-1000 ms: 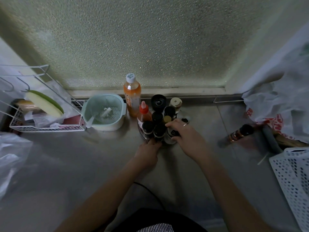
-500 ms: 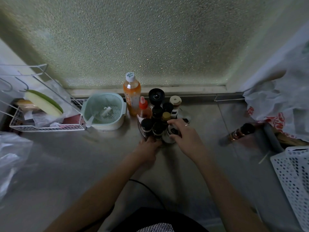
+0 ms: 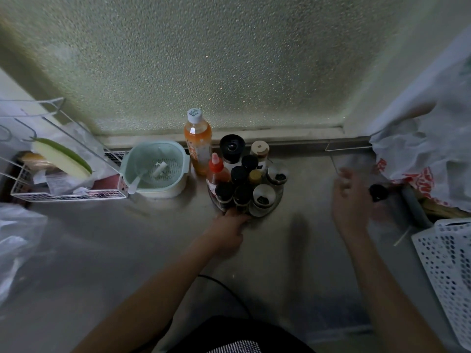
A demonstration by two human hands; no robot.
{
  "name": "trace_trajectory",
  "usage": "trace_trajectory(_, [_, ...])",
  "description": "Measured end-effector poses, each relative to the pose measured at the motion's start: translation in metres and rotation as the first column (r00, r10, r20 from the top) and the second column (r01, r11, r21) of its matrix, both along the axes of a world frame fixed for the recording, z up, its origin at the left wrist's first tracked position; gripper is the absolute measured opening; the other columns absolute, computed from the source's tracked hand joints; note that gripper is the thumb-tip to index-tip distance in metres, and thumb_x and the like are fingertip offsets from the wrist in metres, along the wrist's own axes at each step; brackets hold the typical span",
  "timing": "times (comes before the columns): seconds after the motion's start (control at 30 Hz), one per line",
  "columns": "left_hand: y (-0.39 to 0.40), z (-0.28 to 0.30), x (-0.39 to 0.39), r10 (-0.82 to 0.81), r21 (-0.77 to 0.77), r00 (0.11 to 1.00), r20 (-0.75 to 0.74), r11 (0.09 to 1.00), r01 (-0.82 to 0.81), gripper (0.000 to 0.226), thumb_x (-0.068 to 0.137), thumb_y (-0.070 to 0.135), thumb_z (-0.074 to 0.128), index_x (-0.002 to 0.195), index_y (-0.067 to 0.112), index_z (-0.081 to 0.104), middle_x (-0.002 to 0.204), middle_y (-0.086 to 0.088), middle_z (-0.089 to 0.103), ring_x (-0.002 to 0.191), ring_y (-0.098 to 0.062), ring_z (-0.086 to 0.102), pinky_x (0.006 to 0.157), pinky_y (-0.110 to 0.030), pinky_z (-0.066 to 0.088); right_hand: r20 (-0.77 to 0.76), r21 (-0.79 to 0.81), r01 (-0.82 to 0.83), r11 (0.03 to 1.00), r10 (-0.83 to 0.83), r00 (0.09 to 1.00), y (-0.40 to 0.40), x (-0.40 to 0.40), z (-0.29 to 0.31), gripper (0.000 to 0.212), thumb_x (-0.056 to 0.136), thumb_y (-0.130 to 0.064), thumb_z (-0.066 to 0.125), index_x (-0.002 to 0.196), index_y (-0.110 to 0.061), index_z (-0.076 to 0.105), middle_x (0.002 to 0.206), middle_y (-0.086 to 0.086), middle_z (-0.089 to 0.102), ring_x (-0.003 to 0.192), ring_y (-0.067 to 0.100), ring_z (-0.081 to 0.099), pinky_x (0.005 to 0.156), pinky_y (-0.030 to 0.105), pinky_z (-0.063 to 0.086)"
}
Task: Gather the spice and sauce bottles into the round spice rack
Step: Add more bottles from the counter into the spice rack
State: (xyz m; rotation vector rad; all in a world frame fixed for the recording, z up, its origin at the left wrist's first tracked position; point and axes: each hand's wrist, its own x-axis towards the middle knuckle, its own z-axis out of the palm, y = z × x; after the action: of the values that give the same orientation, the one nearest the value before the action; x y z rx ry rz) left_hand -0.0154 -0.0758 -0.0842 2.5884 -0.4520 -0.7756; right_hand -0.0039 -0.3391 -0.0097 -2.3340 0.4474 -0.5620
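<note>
The round spice rack (image 3: 276, 200) stands mid-counter, packed with several dark-capped bottles, a red squeeze bottle (image 3: 217, 171) and two glass shakers (image 3: 262, 200). A tall orange-filled bottle (image 3: 198, 141) stands just behind it, outside the rack. My left hand (image 3: 229, 228) touches the rack's front rim with its fingertips. My right hand (image 3: 350, 205) is blurred, fingers apart and empty, hovering to the right of the rack. Beside it lies a dark-capped bottle (image 3: 378, 192) on its side on the counter.
A mint colander bowl (image 3: 155, 169) with a spoon sits left of the rack. A white wire basket (image 3: 63, 171) holds a cucumber. Plastic bags (image 3: 430, 159) fill the far right, a white perforated basket (image 3: 451, 271) sits at the lower right. A frosted window stands behind.
My right hand has let go of the glass shaker in the rack and swung right toward the lying bottle. My left hand stays at the rack's front.
</note>
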Motion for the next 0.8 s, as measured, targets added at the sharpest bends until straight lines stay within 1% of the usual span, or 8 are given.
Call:
trace_trajectory(0.07, [-0.001,0.000,0.001,0.008,-0.020,1.000,-0.004,1.000,-0.009,0.058,0.081,0.022,0.054,0.136,0.036,0.040,0.135,-0.011,0.044,0.116,-0.031,0.049,0.098,-0.036,0.039,-0.078,-0.164,0.141,0.976,-0.155,0.985,-0.031,0.006,-0.005,0.043,0.085,-0.006,0.052,0.128,-0.006,0.051,0.132,0.022,0.054,0.116,0.042,0.050,0.095,0.051,0.041])
trace_trajectory(0.13, [-0.003,0.001,0.002,0.011,-0.017,1.000,-0.017,1.000,-0.011,0.057,0.081,0.023,0.054,0.135,0.036,0.041,0.131,-0.011,0.047,0.114,-0.032,0.050,0.097,-0.037,0.040,-0.295,-0.201,0.209,0.957,-0.262,0.919,-0.055,0.012,-0.013,0.057,0.087,-0.013,0.053,0.141,-0.013,0.038,0.153,0.012,0.031,0.134,0.043,0.030,0.105,0.057,0.032])
trace_trajectory(0.17, [-0.003,0.001,0.003,0.010,-0.010,1.000,-0.019,1.000,-0.011,0.056,0.081,0.024,0.054,0.134,0.037,0.041,0.129,-0.011,0.049,0.113,-0.032,0.051,0.097,-0.038,0.041,-0.398,-0.204,0.208,0.957,-0.275,0.875,-0.063,0.016,-0.018,0.058,0.088,-0.017,0.053,0.143,-0.014,0.035,0.155,0.012,0.026,0.135,0.044,0.026,0.107,0.058,0.030])
trace_trajectory(0.27, [-0.001,0.001,0.005,0.008,-0.011,1.000,-0.020,1.000,-0.009,0.053,0.083,0.024,0.055,0.133,0.038,0.043,0.130,-0.010,0.050,0.115,-0.031,0.051,0.099,-0.038,0.041,-0.545,-0.280,0.058,0.958,-0.209,0.812,-0.072,0.026,-0.030,0.043,0.089,-0.013,0.053,0.130,-0.004,0.048,0.139,0.026,0.044,0.126,0.044,0.039,0.106,0.049,0.027])
trace_trajectory(0.43, [-0.003,0.007,0.005,-0.007,-0.019,0.999,-0.034,1.000,0.006,0.058,0.082,0.019,0.056,0.135,0.037,0.041,0.135,-0.010,0.045,0.120,-0.031,0.047,0.103,-0.039,0.039,-0.403,-0.244,0.035,0.969,-0.134,0.905,-0.056,0.030,-0.036,0.045,0.075,0.011,0.054,0.119,0.000,0.055,0.116,0.033,0.057,0.111,0.046,0.049,0.093,0.045,0.036])
trace_trajectory(0.57, [-0.011,0.013,-0.004,-0.031,-0.037,0.997,-0.066,0.999,0.028,0.061,0.082,0.017,0.055,0.137,0.037,0.038,0.139,-0.010,0.041,0.124,-0.032,0.043,0.105,-0.039,0.036,-0.272,-0.113,0.109,0.988,-0.136,0.953,-0.036,0.027,-0.022,0.038,0.081,0.005,0.059,0.118,-0.002,0.053,0.113,0.031,0.058,0.107,0.043,0.051,0.086,0.041,0.038])
trace_trajectory(0.7, [-0.024,0.014,-0.017,-0.086,-0.054,0.995,-0.055,0.995,0.083,0.066,0.079,0.018,0.055,0.138,0.040,0.036,0.144,-0.010,0.037,0.126,-0.033,0.039,0.106,-0.038,0.031,0.145,-0.042,0.019,0.999,-0.012,0.989,0.005,0.020,0.013,0.037,0.079,-0.004,0.065,0.115,-0.009,0.058,0.114,0.015,0.062,0.106,0.034,0.056,0.089,0.029,0.040])
trace_trajectory(0.8, [-0.033,0.009,-0.025,-0.064,-0.038,0.997,-0.032,0.997,0.063,0.061,0.079,0.019,0.053,0.135,0.041,0.040,0.143,-0.010,0.038,0.125,-0.033,0.037,0.107,-0.039,0.029,0.300,0.115,-0.138,0.984,0.098,0.949,0.036,0.007,0.039,0.040,0.079,-0.013,0.068,0.117,-0.019,0.057,0.111,-0.011,0.055,0.103,0.015,0.059,0.084,0.034,0.054])
